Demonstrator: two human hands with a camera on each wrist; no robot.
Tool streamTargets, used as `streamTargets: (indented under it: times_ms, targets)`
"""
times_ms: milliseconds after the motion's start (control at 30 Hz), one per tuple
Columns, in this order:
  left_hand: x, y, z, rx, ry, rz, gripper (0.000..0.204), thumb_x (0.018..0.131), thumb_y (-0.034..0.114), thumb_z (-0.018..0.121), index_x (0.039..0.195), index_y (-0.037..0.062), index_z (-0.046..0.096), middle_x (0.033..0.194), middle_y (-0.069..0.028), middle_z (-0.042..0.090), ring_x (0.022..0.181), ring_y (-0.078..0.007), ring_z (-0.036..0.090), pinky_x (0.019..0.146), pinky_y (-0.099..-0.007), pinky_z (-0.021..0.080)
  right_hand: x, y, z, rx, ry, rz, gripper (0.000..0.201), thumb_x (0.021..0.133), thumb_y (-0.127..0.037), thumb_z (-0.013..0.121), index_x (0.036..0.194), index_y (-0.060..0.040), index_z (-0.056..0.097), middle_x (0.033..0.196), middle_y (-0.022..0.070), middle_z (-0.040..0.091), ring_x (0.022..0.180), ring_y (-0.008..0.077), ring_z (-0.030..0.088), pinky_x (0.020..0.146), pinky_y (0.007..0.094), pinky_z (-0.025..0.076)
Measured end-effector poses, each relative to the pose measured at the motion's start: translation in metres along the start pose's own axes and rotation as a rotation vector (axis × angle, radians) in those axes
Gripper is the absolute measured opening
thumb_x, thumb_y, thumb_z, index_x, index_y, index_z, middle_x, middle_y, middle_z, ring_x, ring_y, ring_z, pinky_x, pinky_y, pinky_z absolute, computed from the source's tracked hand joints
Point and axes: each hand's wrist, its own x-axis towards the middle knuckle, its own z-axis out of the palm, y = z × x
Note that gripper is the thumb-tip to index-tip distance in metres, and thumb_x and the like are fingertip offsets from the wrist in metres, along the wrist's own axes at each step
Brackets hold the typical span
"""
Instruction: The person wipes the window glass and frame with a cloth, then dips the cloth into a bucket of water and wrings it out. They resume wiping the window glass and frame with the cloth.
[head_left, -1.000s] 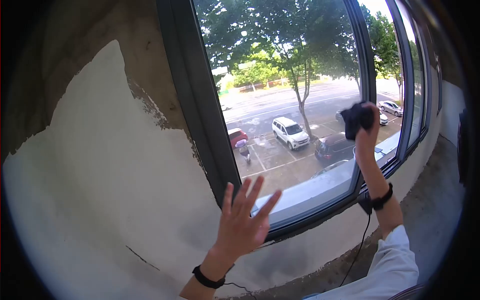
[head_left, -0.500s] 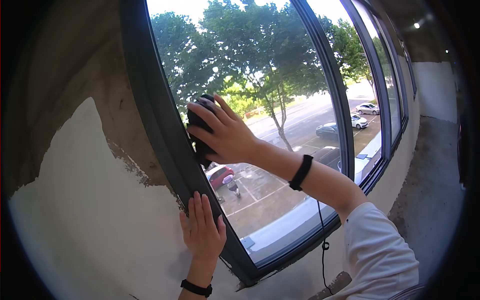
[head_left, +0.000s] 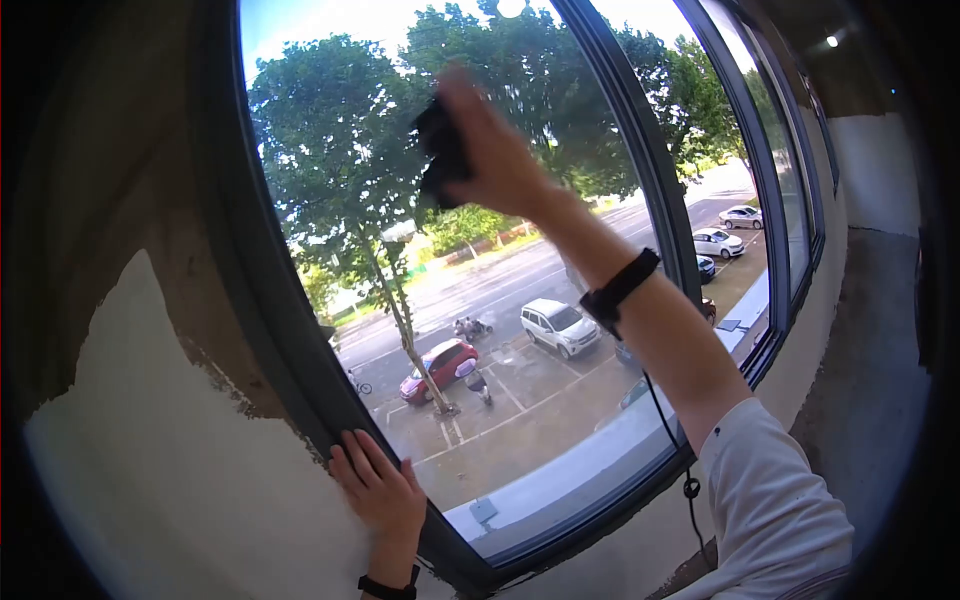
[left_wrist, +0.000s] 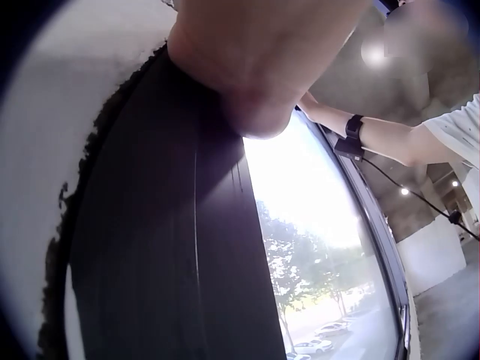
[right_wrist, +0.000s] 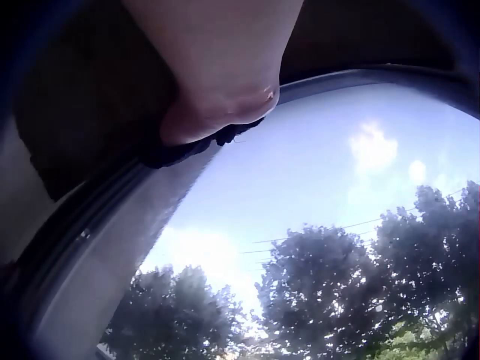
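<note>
High on the window pane [head_left: 500,420], my right hand [head_left: 500,160] grips a bunched black cloth [head_left: 440,155] at the glass, slightly blurred in the head view. In the right wrist view the dark cloth [right_wrist: 184,152] shows under the hand's edge, while the fingers are mostly hidden. My left hand [head_left: 382,495] rests low on the dark window frame [head_left: 290,345], its fingers lying along the frame and holding nothing. The left wrist view shows the heel of that hand [left_wrist: 259,112] against the frame's broad dark face [left_wrist: 150,240].
White plaster with a ragged edge [head_left: 130,400] covers the wall left of the frame. A black cable [head_left: 691,488] hangs below the right forearm. Further window panels run off to the right. Outside are trees, a red car [head_left: 440,370] and a white car [head_left: 560,328].
The right hand swept the black cloth from the right to the pane's left edge, then up and back rightward. The left hand, raised with spread fingers earlier, came down onto the frame.
</note>
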Motion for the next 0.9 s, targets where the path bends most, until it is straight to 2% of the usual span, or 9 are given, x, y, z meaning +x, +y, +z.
streamTargets:
  times_ms: [133,200,267,300,400,500,600,733,900]
  targets:
    - [-0.002,-0.004,0.004,0.057,0.032,-0.014,0.068,0.095,0.020,0.054,0.153,-0.0098,0.033,0.157,-0.0278,0.034,0.147,-0.0487,0.027,0.121,-0.0585,0.026,-0.063,-0.090,0.031,0.213,-0.292,-0.425,0.098,0.061,-0.018,0.093,0.146,-0.0042,0.044,0.165,0.0191,0.024,0.139,0.0378,0.049,0.114,0.0441,0.046]
    - [-0.002,-0.004,0.003,0.045,0.033,-0.009,0.065,0.097,0.018,0.050,0.153,-0.0099,0.033,0.157,-0.0281,0.033,0.147,-0.0491,0.027,0.121,-0.0587,0.026,-0.110,-0.091,0.015,0.229,-0.332,-0.537,0.073,0.076,-0.019,0.083,0.141,-0.0063,0.051,0.164,0.0173,0.030,0.140,0.0336,0.049,0.114,0.0433,0.046]
    - [-0.001,-0.004,0.002,0.073,0.046,-0.005,0.062,0.098,0.019,0.049,0.151,-0.0092,0.037,0.155,-0.0284,0.037,0.144,-0.0501,0.031,0.118,-0.0603,0.029,-0.142,-0.050,-0.022,0.201,-0.384,-0.560,0.066,0.078,-0.019,0.079,0.139,-0.0143,0.055,0.158,0.0149,0.041,0.132,0.0319,0.057,0.110,0.0426,0.050]
    - [-0.002,-0.005,0.003,0.066,0.044,0.001,0.061,0.098,0.019,0.049,0.151,-0.0093,0.038,0.155,-0.0286,0.036,0.144,-0.0504,0.030,0.119,-0.0605,0.028,-0.150,-0.023,-0.047,0.074,-0.368,-0.495,0.056,0.081,-0.020,0.078,0.133,-0.0134,0.058,0.153,0.0140,0.046,0.131,0.0315,0.058,0.108,0.0422,0.052]
    - [-0.003,-0.005,0.003,0.056,0.027,-0.005,0.061,0.100,0.018,0.045,0.153,-0.0090,0.034,0.158,-0.0284,0.032,0.147,-0.0489,0.026,0.121,-0.0583,0.024,-0.156,0.061,-0.117,-0.146,-0.206,0.082,0.092,0.059,-0.021,0.093,0.142,-0.0184,0.054,0.151,0.0151,0.046,0.131,0.0389,0.055,0.109,0.0456,0.049]
    - [-0.003,-0.004,0.003,0.039,-0.003,-0.021,0.061,0.099,0.017,0.046,0.153,-0.0095,0.034,0.158,-0.0292,0.032,0.148,-0.0491,0.025,0.121,-0.0581,0.023,-0.124,0.117,-0.133,-0.436,0.097,0.139,0.095,0.066,-0.015,0.087,0.150,-0.0144,0.042,0.162,0.0242,0.021,0.140,0.0475,0.042,0.108,0.0483,0.050]
    - [-0.002,-0.003,0.001,0.025,0.007,-0.016,0.061,0.099,0.017,0.046,0.153,-0.0101,0.034,0.157,-0.0299,0.032,0.148,-0.0493,0.025,0.122,-0.0578,0.023,-0.085,0.086,-0.084,-0.374,0.178,0.068,0.105,0.067,-0.021,0.087,0.156,-0.0152,0.031,0.162,0.0250,0.019,0.137,0.0489,0.045,0.101,0.0503,0.054]
    - [-0.005,-0.006,0.006,0.055,0.013,-0.005,0.061,0.100,0.019,0.045,0.152,-0.0107,0.034,0.157,-0.0303,0.033,0.147,-0.0501,0.025,0.122,-0.0580,0.023,-0.073,-0.041,-0.008,0.066,-0.088,-0.038,0.115,0.060,-0.014,0.089,0.157,-0.0185,0.029,0.161,0.0216,0.026,0.123,0.0496,0.057,0.095,0.0515,0.057]
    - [-0.005,-0.006,0.009,0.051,0.057,0.016,0.062,0.099,0.019,0.048,0.152,-0.0109,0.033,0.155,-0.0313,0.035,0.146,-0.0515,0.029,0.120,-0.0602,0.026,-0.182,-0.134,0.042,0.332,-0.135,-0.336,0.060,0.078,-0.019,0.080,0.134,-0.0228,0.060,0.153,0.0156,0.045,0.123,0.0328,0.064,0.102,0.0413,0.055]
